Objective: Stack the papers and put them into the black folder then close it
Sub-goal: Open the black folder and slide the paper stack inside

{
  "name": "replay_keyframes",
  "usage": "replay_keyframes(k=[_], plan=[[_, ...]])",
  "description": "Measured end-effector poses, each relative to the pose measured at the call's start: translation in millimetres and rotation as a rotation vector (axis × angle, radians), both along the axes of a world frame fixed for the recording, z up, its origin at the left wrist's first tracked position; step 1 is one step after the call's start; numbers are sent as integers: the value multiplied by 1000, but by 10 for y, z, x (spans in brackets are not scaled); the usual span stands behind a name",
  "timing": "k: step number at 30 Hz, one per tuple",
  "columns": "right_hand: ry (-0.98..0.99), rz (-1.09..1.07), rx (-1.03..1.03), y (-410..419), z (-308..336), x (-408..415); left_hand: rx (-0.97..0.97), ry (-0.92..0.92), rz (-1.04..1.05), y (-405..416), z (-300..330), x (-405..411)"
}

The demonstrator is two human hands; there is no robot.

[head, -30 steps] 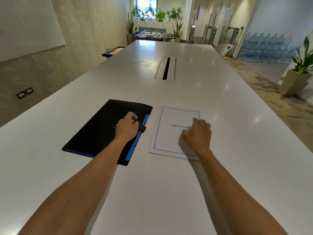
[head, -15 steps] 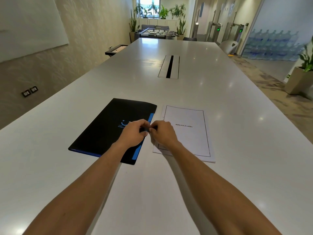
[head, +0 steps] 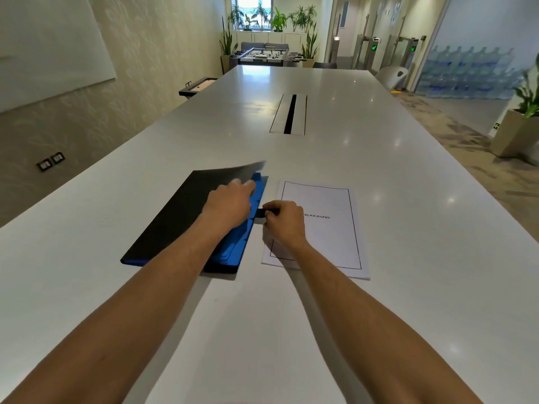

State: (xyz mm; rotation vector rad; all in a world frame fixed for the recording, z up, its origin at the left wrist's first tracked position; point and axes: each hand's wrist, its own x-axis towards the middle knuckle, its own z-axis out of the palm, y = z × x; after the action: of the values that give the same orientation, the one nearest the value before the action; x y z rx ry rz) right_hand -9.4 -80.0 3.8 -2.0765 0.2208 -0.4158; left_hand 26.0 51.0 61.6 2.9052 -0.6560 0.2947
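Black and blue, the black folder (head: pixel 172 217) lies flat on the white table (head: pixel 408 199), under and to the left of the left hand (head: pixel 229 204). Its front cover is lifted at the far right corner, bowed upward and blurred there, so that the blue inner pockets (head: pixel 233 249) show along the right edge, beside and below the left wrist. The left hand rests palm down on the folder with its fingers slid under the raised cover edge; how firmly it grips the cover cannot be told. Just right of it, the right hand (head: pixel 284 221) is curled narrow, thumb and fingers pinched on the small black closure tab (head: pixel 261 212) that sticks out from the folder's right edge, between the two hands.

The papers (head: pixel 329 243) sit in one squared pile directly under and to the right of the right hand, just beside the folder and not touching it as far as can be seen. The top sheet has a thin black border and a heading partly hidden by the hand. Both bare forearms reach in from the near edge. Well beyond the hands, a cable slot (head: pixel 290 113) is set into the table's middle.
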Motion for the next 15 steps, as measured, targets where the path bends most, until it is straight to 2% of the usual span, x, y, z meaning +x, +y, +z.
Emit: replay_keyframes(k=[3,9,15], plan=[[-25,-43,121,-29,69,37,162,-9,92,-62,289,73],[-117,-106,267,-208,270,68,42,69,239,-114,607,214],[-197,-99,314,-352,451,51,102,128,257,-258,605,200]])
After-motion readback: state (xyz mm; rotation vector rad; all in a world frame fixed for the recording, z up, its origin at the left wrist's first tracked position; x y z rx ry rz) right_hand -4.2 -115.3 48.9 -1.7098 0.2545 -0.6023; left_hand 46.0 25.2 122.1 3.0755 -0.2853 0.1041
